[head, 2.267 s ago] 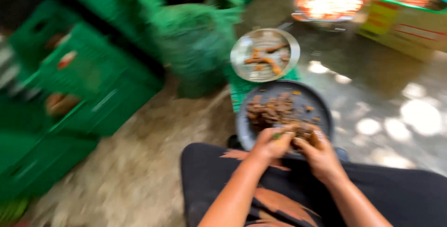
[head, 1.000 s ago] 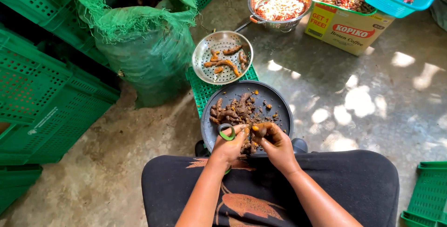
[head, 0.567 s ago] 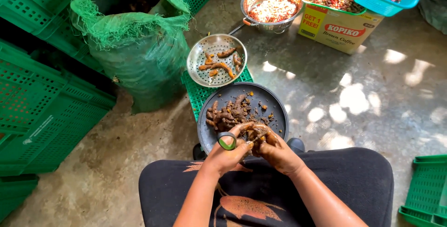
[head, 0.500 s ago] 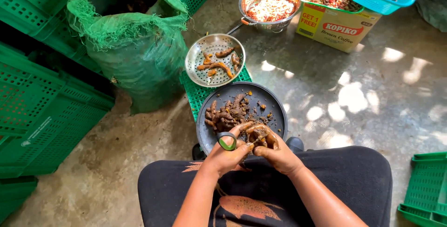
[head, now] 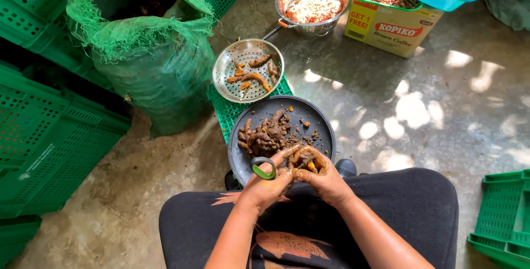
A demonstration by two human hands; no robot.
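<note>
- Right now a big green sack (head: 149, 53) stands by the green crates (head: 44, 136), open at the top; what is inside is too dark to see.
- Next, the dark tray (head: 320, 125) on the lap holds a heap of brown roots (head: 262, 136) and scraps, so I think many are left to peel.
- Then the small metal dish (head: 223, 73) beyond the tray holds just a few orange peeled roots (head: 254, 75), so little looks done.
- Last, the left hand (head: 268, 186) is closed on a green-handled peeler (head: 264, 168), and the right hand (head: 326, 178) is curled round one root (head: 302, 156), right at the tray's near edge.
</note>
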